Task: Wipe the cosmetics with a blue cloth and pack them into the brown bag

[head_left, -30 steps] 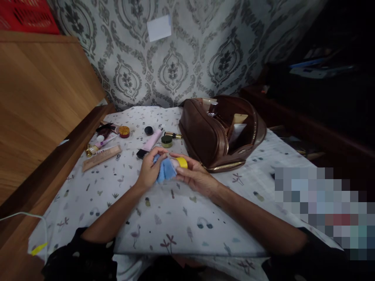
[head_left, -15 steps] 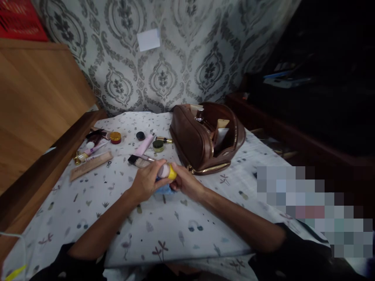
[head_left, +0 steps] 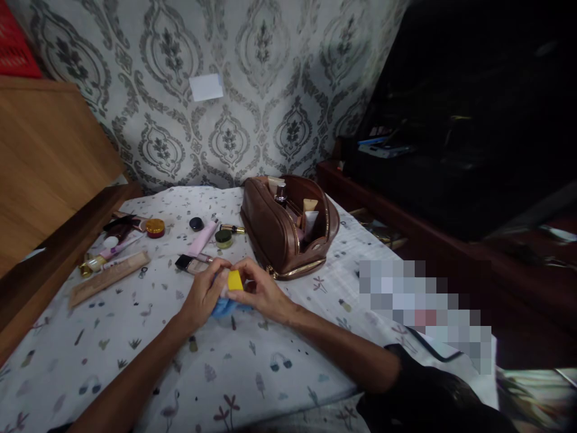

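Both my hands meet over the patterned white cloth [head_left: 135,337]. My left hand [head_left: 202,293] is closed round a blue cloth [head_left: 224,308] that bulges out below the fingers. My right hand [head_left: 260,291] pinches a small container with a yellow cap [head_left: 235,280] and holds it against the blue cloth. The container's body is mostly hidden between my fingers. An open brown leather pouch [head_left: 274,231] with tubes and bottles standing in it lies just beyond my right hand.
Cosmetics lie scattered at the left back: a pink tube [head_left: 201,236], a green jar [head_left: 223,238], a red-and-gold jar [head_left: 155,227], a black-capped bottle [head_left: 192,262], a beige flat case [head_left: 108,278]. A wooden headboard [head_left: 49,174] rises left. Dark furniture [head_left: 451,150] stands right.
The camera has swung right and down, so everything sits lower and further left. My hands stay together on the blue cloth and the yellow-capped container, which has turned in my fingers.
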Demonstrator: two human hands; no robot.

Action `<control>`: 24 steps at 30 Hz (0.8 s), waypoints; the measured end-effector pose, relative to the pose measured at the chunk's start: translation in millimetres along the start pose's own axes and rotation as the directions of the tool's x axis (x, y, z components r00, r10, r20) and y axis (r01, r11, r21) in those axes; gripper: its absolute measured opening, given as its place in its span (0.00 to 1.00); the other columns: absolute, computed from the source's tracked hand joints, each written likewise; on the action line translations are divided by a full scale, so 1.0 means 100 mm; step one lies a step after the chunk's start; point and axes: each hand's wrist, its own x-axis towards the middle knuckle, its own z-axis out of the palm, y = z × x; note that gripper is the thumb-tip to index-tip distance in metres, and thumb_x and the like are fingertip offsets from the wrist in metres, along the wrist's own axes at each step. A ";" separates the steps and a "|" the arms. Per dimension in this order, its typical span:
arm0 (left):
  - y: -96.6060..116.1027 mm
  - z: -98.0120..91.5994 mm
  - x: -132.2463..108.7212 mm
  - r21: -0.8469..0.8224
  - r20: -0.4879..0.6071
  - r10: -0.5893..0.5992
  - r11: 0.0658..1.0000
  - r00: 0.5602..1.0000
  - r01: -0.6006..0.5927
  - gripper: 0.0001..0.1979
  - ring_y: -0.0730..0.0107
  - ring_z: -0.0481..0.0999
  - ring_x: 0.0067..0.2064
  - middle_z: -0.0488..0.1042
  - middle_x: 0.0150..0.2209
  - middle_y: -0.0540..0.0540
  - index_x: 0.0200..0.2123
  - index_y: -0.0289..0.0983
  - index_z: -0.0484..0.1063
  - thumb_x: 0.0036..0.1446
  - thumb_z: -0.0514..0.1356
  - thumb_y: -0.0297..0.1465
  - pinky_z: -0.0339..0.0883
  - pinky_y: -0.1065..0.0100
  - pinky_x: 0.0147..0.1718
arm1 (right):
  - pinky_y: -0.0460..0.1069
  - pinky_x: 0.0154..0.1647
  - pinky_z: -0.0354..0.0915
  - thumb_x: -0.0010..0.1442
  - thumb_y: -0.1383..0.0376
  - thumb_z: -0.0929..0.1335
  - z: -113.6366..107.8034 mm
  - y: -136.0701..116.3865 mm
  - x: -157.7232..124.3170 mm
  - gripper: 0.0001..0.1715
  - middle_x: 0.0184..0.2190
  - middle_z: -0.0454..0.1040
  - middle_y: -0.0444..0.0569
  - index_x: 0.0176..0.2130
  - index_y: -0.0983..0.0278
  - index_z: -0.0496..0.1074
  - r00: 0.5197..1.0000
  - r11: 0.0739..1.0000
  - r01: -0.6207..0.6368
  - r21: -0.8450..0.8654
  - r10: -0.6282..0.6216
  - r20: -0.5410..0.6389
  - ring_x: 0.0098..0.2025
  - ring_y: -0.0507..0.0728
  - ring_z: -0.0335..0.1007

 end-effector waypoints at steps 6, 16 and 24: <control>-0.02 0.02 0.04 -0.209 -0.028 -0.181 0.963 0.983 0.171 0.26 0.65 0.72 0.37 0.72 0.32 0.48 0.37 0.36 0.73 0.66 0.48 0.51 0.65 0.67 0.39 | 0.51 0.47 0.69 0.66 0.53 0.67 -0.09 -0.12 -0.13 0.21 0.46 0.71 0.53 0.52 0.62 0.67 0.935 0.809 0.353 -0.469 -0.309 0.171 0.46 0.56 0.70; 0.54 0.19 0.33 -0.578 0.194 -0.232 0.757 0.953 0.303 0.18 0.73 0.66 0.29 0.67 0.27 0.52 0.32 0.35 0.71 0.59 0.60 0.46 0.61 0.74 0.28 | 0.49 0.49 0.71 0.67 0.57 0.67 -0.63 -0.71 -0.22 0.21 0.49 0.74 0.55 0.56 0.64 0.64 0.826 0.601 0.544 -0.586 -0.508 0.245 0.51 0.56 0.73; 0.91 0.43 0.58 0.133 0.285 0.238 0.949 0.928 -0.285 0.17 0.66 0.76 0.31 0.78 0.34 0.45 0.54 0.34 0.68 0.67 0.49 0.33 0.69 0.67 0.32 | 0.55 0.45 0.74 0.60 0.52 0.72 -1.24 -1.08 -0.18 0.25 0.47 0.75 0.52 0.53 0.57 0.68 0.918 0.775 0.190 -0.602 -0.358 -0.171 0.46 0.60 0.75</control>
